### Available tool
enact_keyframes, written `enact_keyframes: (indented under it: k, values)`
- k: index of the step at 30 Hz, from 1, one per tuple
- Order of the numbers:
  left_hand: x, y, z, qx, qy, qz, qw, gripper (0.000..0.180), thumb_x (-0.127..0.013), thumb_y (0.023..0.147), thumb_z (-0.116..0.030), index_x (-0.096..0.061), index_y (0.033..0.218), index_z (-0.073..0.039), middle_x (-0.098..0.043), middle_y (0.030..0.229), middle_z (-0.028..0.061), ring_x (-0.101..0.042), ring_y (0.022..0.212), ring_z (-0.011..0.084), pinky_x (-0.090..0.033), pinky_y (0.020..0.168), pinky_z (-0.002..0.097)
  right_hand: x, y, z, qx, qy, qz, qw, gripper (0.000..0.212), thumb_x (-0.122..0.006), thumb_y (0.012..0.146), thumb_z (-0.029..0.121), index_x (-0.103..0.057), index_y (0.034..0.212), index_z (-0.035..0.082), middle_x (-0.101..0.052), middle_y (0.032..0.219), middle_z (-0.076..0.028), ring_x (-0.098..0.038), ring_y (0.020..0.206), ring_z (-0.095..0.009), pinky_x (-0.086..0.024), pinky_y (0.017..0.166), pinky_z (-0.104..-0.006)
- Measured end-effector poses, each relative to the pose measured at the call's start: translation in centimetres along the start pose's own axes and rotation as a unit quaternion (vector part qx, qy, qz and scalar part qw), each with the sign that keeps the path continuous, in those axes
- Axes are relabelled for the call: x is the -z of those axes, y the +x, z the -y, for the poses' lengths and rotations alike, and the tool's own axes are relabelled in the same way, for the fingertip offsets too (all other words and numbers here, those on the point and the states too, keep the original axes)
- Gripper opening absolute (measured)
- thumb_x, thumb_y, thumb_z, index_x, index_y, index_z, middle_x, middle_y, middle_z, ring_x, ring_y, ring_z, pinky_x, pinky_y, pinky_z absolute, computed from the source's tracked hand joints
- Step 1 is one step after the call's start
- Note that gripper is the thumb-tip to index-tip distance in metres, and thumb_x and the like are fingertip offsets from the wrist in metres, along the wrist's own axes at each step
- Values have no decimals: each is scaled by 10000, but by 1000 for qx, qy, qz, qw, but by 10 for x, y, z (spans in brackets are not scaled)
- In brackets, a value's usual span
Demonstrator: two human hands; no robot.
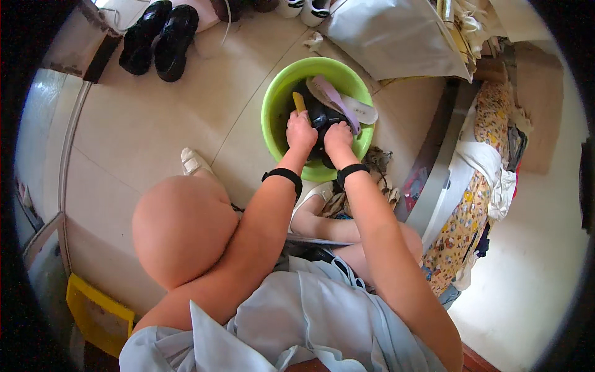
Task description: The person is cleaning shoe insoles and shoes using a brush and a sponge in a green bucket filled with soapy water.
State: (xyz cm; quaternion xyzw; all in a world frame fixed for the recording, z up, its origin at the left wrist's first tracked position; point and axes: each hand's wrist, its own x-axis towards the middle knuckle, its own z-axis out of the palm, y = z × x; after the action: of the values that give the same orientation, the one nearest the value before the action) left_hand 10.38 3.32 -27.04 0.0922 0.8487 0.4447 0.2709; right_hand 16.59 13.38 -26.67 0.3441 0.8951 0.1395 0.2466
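A lime-green basin (269, 127) stands on the floor between my feet, with dark, shiny shoes (319, 116) in it. My left hand (301, 131) is closed round a slim yellow handle (300, 101) whose upper end sticks out past the fingers; its lower end is hidden. Close beside it, my right hand (338, 136) grips a black shoe, fingers bent over it. A purple-handled brush (338, 98) leans across the basin's far right side. Next to it a whitish, rounded flat piece (361, 111) rests against the rim.
A pair of black shoes (168, 49) stands at the far left, white-and-black shoes (304, 8) at the top. A large silvery bag (396, 37) lies beyond the basin. Crumpled cloth (379, 160) lies right of it. Patterned fabric (462, 229) hangs along the right; a yellow frame (99, 310) stands lower left.
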Motion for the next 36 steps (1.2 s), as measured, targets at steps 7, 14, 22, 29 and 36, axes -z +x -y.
enact_keyframes:
  k: [7, 14, 22, 29, 36]
  values:
    - [3, 0, 11, 9, -40, -6, 999, 456, -565, 678, 9, -584, 1127, -72, -480, 1218, 157, -482, 1118, 335, -425, 937, 399, 22, 15, 10, -64, 62, 166, 982, 298, -503, 843, 152, -584, 1069, -24, -555, 1162, -189, -592, 1038, -283, -507, 807, -370]
    - [5, -2, 11, 22, -55, -18, 998, 450, -568, 647, -9, -590, 1096, -16, -508, 1175, 223, -493, 1092, 373, -399, 960, 395, 11, 8, 26, -46, 26, 119, 992, 370, -441, 875, 230, -570, 1120, -16, -530, 1198, -154, -532, 1098, -264, -438, 892, -366]
    - [1, 1, 7, 9, -52, -15, 999, 437, -578, 641, -26, -597, 1078, -9, -515, 1157, 229, -498, 1083, 369, -396, 962, 390, 3, 16, 30, -42, 6, 122, 992, 365, -449, 866, 246, -597, 1121, 31, -489, 1227, -134, -467, 1144, -269, -406, 926, -352]
    - [-2, 5, 17, -14, -53, -16, 998, 454, -587, 644, -34, -587, 1098, -18, -518, 1166, 207, -502, 1088, 346, -393, 970, 377, -15, 23, 23, -4, 17, 91, 996, 338, -472, 852, 258, -625, 1086, 66, -502, 1207, -125, -472, 1142, -255, -410, 925, -338]
    - [2, 3, 14, 5, -62, -3, 998, 473, -589, 648, -37, -573, 1121, -23, -506, 1195, 207, -498, 1100, 345, -390, 975, 378, -4, 24, 35, -44, -9, 111, 993, 351, -519, 834, 328, -638, 1058, 85, -528, 1189, -107, -510, 1103, -235, -443, 868, -328]
